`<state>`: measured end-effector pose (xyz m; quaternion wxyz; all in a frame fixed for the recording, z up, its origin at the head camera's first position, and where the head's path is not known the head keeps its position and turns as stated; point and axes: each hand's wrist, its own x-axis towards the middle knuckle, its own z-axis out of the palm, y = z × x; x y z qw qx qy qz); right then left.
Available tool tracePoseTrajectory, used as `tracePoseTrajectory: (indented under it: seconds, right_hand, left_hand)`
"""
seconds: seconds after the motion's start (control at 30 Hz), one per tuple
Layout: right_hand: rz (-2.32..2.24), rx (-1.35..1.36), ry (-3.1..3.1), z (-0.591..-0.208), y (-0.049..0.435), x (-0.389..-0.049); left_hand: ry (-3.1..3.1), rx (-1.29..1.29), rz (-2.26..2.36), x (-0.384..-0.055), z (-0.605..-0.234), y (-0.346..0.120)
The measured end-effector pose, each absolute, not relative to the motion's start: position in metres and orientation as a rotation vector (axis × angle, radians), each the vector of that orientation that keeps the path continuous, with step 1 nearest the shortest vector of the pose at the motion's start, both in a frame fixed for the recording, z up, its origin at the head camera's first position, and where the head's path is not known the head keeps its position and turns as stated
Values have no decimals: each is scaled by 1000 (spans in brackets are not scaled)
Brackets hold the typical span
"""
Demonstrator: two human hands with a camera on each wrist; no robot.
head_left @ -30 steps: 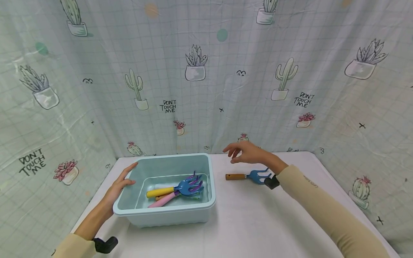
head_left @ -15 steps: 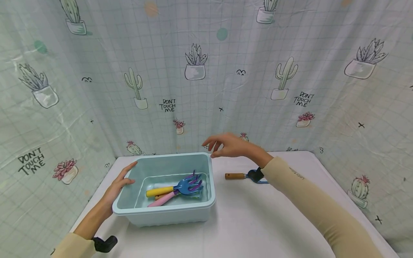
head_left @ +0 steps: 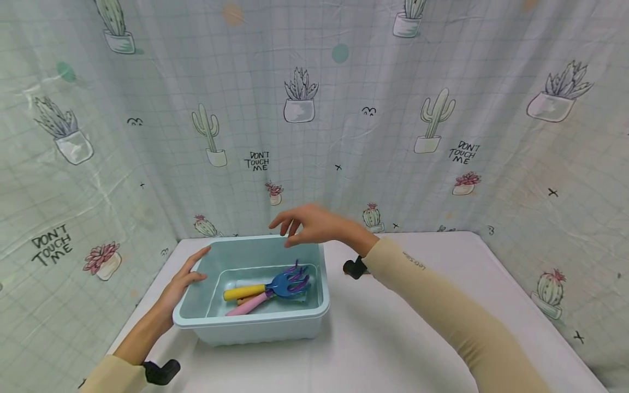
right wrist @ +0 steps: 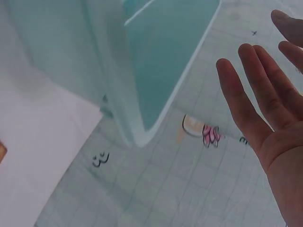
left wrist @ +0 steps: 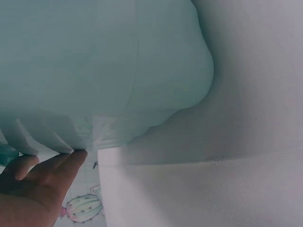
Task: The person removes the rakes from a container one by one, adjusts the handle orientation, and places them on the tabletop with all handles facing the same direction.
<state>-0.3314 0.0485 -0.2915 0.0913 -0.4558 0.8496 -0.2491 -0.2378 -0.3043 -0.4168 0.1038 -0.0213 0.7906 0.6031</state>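
Note:
A pale blue plastic bin [head_left: 255, 330] stands on the table, left of the middle. My left hand [head_left: 176, 289] holds its left rim, thumb over the edge, fingers along the outside. Inside lie a yellow-handled hand fork with a blue head [head_left: 244, 292], a pink-handled rake with purple tines [head_left: 248, 304] and, partly covered, an orange-brown handle [head_left: 242, 301]. My right hand [head_left: 312, 224] hovers above the bin's back right rim, fingers loosely bent, holding nothing. In the right wrist view the fingers [right wrist: 232, 80] are spread beside the bin [right wrist: 61, 42], apart from it.
The white table [head_left: 393, 338] extends to the right of the bin. A brown wooden handle end [right wrist: 2, 150] shows at the right wrist view's left edge; the right arm mostly hides that fork in the head view. A cactus-print curtain [head_left: 334, 136] hangs behind.
My right hand has moved left from above the blue fork on the table to over the bin's back rim. The arm now covers that fork. My left hand and the bin stay put.

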Motion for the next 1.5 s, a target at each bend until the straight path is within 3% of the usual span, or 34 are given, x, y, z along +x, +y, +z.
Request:
tracePoseTrajectory:
  seconds: [0.43,0.8,1.5]
  right_hand:
    - [-727,-1392,2372,-313,-5,-332]
    - [-767,-1266,2270,-341,-37,-338]
    - [-692,-1150,2186,-380,-58,-348]
  left_hand:
    - [2314,-51,1811,-238,-416,-305]
    - [2305,-84,1794,-238,-417,-304]
    - [2350,-20,1790,-239,-417,-305]
